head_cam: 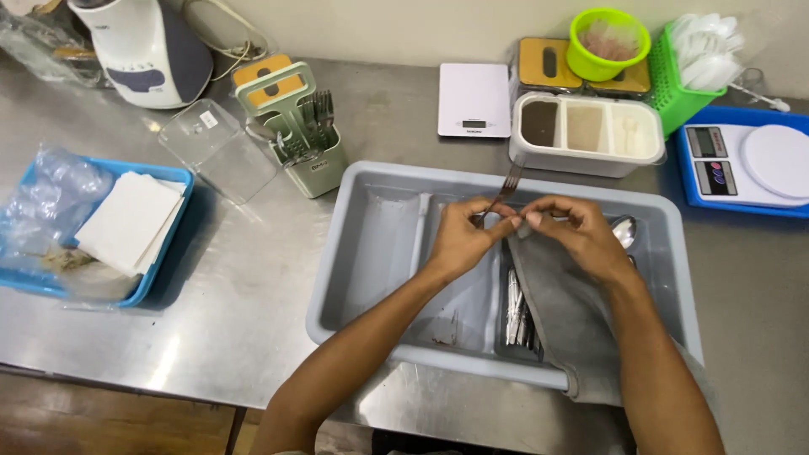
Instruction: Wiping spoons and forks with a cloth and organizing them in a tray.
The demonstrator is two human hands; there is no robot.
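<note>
Head view: both hands over grey tub [666, 253], the landmark. Left hand [459, 240] pinches fork [504, 190] by handle, tines pointing past tub's far rim. Right hand [577, 236] closed on grey cloth [560, 312], which drapes over tub's near rim. Cloth likely wrapped round handle; contact hidden. To do well: firm pinch, wipe along full length. Spoon [624, 229] inside tub, right of hands.

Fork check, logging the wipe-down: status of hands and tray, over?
Left hand and right hand both on fork, grey cloth around its handle. Over grey tray. Nothing blocking.
</note>
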